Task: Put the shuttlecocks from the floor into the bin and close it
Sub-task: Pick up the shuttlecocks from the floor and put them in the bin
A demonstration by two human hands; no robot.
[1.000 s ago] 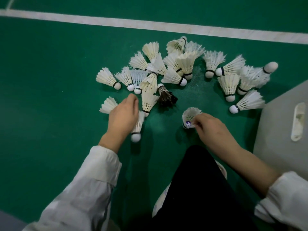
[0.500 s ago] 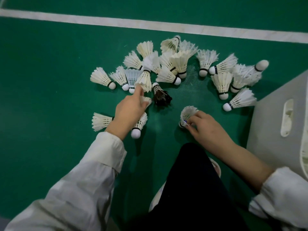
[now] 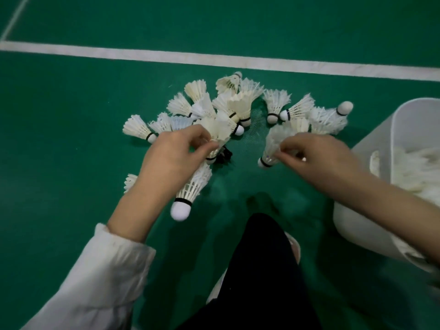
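Several white shuttlecocks (image 3: pixel 242 108) lie in a loose arc on the green floor. My left hand (image 3: pixel 173 156) pinches one shuttlecock (image 3: pixel 217 136) by its feathers, lifted just above the pile; another shuttlecock (image 3: pixel 190 194) lies under my wrist. My right hand (image 3: pixel 314 158) grips a second shuttlecock (image 3: pixel 271 148) by its feathers, cork pointing down-left. A white bin (image 3: pixel 371 148) stands open at the right, with shuttlecocks inside. A dark shuttlecock (image 3: pixel 225 154) is partly hidden behind my left hand.
A white court line (image 3: pixel 214 59) crosses the floor beyond the pile. My dark trouser leg (image 3: pixel 262 270) and a shoe (image 3: pixel 294 246) are at the bottom centre. Bare green floor spreads to the left.
Both hands have closed on shuttlecocks and raised them off the floor. The view has shifted, and the bin's open top now shows at the right.
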